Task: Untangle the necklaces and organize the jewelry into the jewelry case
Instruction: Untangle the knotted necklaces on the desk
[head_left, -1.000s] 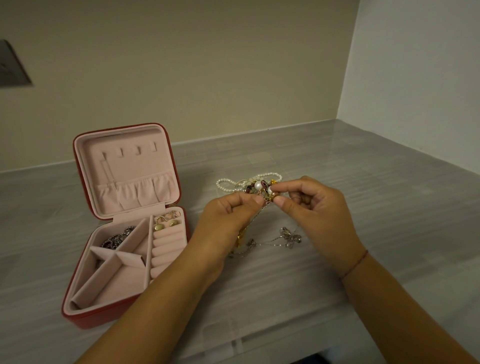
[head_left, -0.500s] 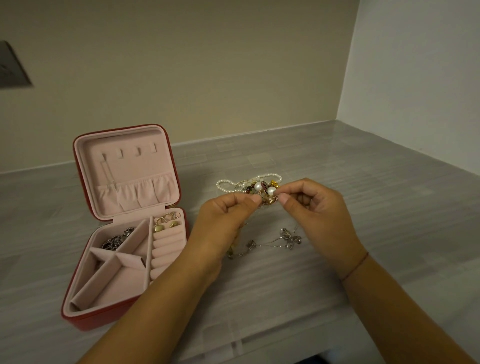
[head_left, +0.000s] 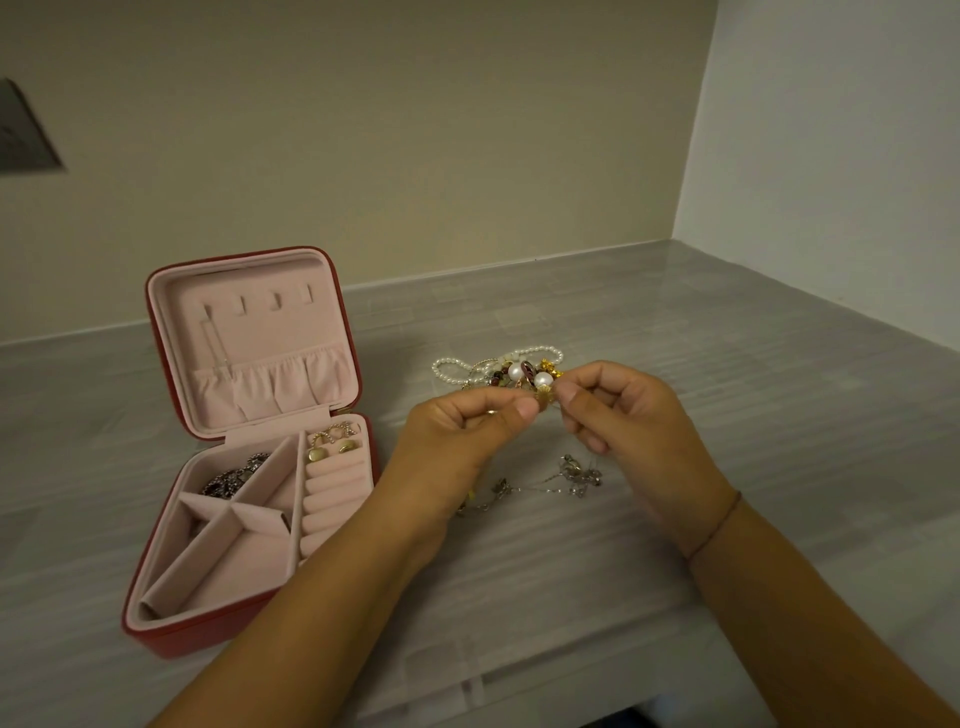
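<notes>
- Hands meet over the middle of the grey counter (head_left: 753, 415): the left hand (head_left: 462, 441) and the right hand (head_left: 628, 421) each pinch the near end of the tangle of necklaces (head_left: 519, 371) between thumb and forefinger, the other fingers curled in
- Between the two sets of fingertips sits a small gold piece (head_left: 544, 397); two large white pearls and dark red beads show just behind it, and a strand of small pearls (head_left: 452, 364) loops out to the left and behind
- A silver chain (head_left: 576, 475) lies on the counter below and between the hands; whether it joins the tangle I cannot tell
- The jewelry case (head_left: 171, 631), red outside and pink inside, stands open to the left, its lid (head_left: 260, 332) upright; gold earrings (head_left: 332, 447) sit at the top of the ring rolls and a dark chain (head_left: 234, 475) lies in the rear left compartment
- Against half a second ago both hands keep the same pinch in nearly the same spot; the case and the silver chain have not shifted
- A thin thread band (head_left: 714, 525) circles the right wrist
- Bare counter runs right of the hands to the wall corner and behind the tangle to the back wall; the counter's front edge passes under the forearms, and the case sits near that edge
</notes>
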